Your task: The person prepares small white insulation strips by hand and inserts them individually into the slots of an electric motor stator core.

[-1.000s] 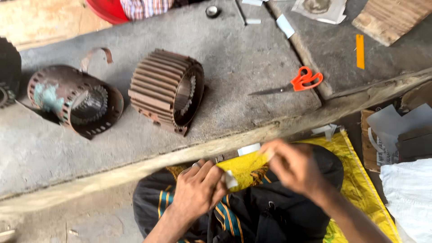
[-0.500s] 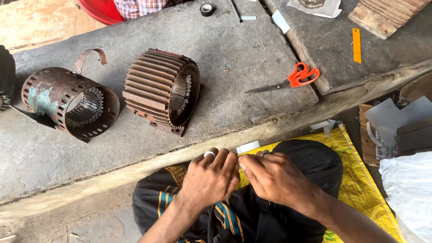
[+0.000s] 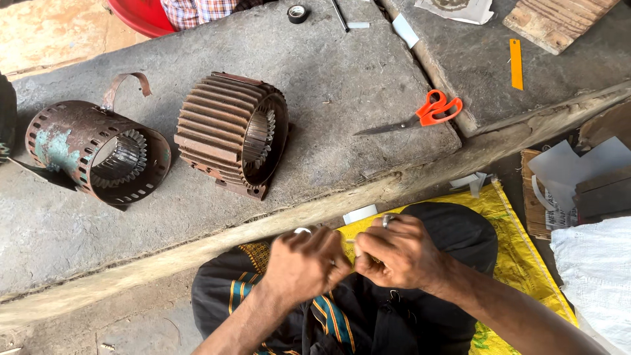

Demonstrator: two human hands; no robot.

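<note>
Head view: left hand [image 3: 305,261] and right hand [image 3: 397,253], both closed, pinch one small white strip [image 3: 350,244]. Bench [image 3: 342,79] carries two motor stator housings [image 3: 233,133], one pair of orange scissors [image 3: 420,113].

We see a grey concrete slab [image 3: 342,85] carrying a ribbed motor housing [image 3: 231,133] on its side, with a rusty perforated housing [image 3: 95,152] just left of it and a bent metal strap [image 3: 125,84] behind. Orange scissors [image 3: 420,115] lie near the slab's right edge. At the far edge sit a tape roll [image 3: 298,12] and a white strip [image 3: 405,30].
</note>
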